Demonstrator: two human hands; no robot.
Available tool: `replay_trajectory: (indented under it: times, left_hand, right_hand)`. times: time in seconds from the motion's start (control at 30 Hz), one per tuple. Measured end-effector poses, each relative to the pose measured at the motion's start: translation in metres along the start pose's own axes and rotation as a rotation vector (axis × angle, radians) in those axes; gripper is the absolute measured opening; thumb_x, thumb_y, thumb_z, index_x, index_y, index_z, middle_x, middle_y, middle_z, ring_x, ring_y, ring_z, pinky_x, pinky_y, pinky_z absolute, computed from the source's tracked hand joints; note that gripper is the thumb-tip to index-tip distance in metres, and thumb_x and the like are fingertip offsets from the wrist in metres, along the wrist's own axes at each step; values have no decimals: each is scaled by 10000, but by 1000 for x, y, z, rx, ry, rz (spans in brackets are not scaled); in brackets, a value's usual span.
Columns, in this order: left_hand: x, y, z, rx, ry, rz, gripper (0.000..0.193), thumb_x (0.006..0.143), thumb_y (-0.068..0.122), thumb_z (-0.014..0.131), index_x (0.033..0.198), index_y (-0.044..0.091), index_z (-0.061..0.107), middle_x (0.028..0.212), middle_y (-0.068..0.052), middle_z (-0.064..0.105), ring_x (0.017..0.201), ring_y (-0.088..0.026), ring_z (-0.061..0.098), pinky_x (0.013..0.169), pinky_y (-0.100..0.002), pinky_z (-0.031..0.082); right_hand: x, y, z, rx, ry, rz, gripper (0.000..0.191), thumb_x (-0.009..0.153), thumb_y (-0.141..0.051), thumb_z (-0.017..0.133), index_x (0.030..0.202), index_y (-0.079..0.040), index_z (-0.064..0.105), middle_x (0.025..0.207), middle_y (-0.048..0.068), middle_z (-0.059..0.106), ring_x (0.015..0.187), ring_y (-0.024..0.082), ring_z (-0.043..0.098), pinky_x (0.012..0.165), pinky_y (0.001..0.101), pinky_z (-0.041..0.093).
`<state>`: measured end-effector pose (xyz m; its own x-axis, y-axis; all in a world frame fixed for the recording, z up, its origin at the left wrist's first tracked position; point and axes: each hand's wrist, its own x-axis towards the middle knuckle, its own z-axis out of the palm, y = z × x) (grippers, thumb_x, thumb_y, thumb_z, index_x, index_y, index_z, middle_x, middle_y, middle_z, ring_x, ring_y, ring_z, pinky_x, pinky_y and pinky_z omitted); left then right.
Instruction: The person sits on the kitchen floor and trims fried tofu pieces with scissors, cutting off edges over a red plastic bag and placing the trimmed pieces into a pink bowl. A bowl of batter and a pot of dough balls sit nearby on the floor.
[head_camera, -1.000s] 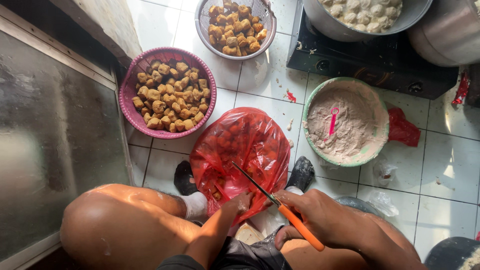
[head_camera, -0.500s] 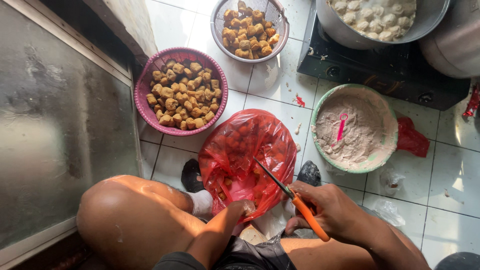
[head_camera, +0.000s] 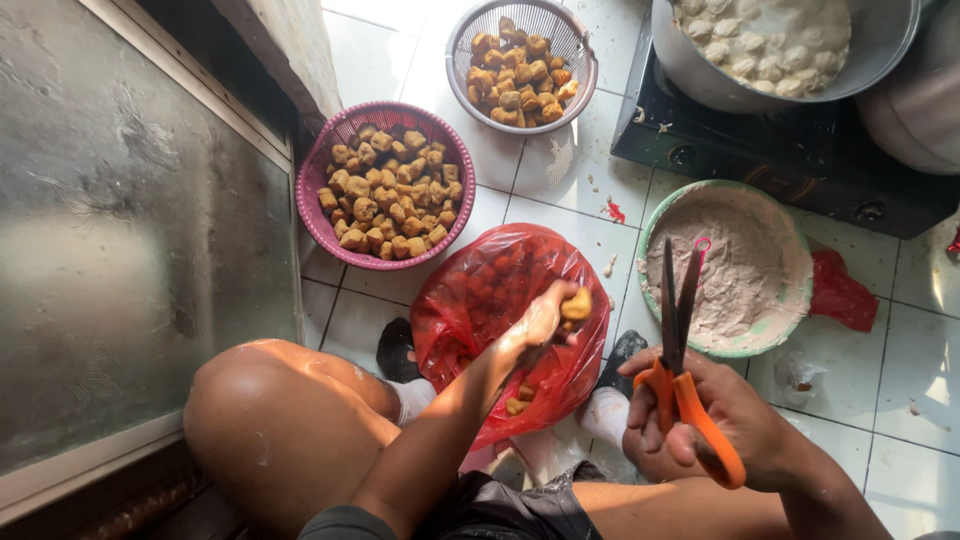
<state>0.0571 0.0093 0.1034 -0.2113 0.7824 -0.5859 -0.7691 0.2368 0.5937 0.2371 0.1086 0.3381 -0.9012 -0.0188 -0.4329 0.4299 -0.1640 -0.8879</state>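
Note:
My left hand holds one brown fried tofu puff just above the red plastic bag, which lies open on the floor between my feet with more puffs inside. My right hand grips orange-handled scissors, blades pointing up and slightly apart, in front of the green bowl of pale pink paste.
A pink basket and a white strainer, both full of fried puffs, sit on the white tiled floor. A black stove carries a metal pot of white dumplings. A grey panel stands at left. My bare knee is at lower left.
My left hand has come up out of the red bag with one puff. My right hand has swung the scissors from over the bag to upright at the right.

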Motion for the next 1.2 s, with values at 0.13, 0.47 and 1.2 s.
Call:
replay_trajectory:
  times: [0.13, 0.47, 1.2]
  left_hand:
    - [-71, 57, 35, -185, -104, 90, 326, 1033, 359, 497, 1194, 118, 647, 982, 43, 628, 798, -44, 535, 574, -205, 412]
    - [-128, 85, 40, -377, -190, 363, 502, 1029, 522, 468, 1346, 139, 536, 1049, 53, 571, 891, -38, 462, 631, -187, 367]
    - [-102, 104, -6, -893, -189, 552, 270, 1075, 223, 555, 1321, 112, 545, 1118, -37, 603, 1066, -175, 598, 1025, -371, 498]
  right_hand:
    - [7, -5, 2, -211, -53, 261, 894, 740, -621, 742, 1416, -101, 472, 898, 88, 693, 780, 146, 663, 757, 286, 563]
    - [8, -18, 15, -56, -436, 252, 1116, 775, -808, 652, 1528, -67, 292, 994, 69, 570, 900, 162, 614, 835, 322, 499]
    - [18, 7, 6, 150, -58, 228, 783, 759, -468, 834, 1292, 35, 561, 627, 83, 612, 539, 136, 569, 521, 303, 469]
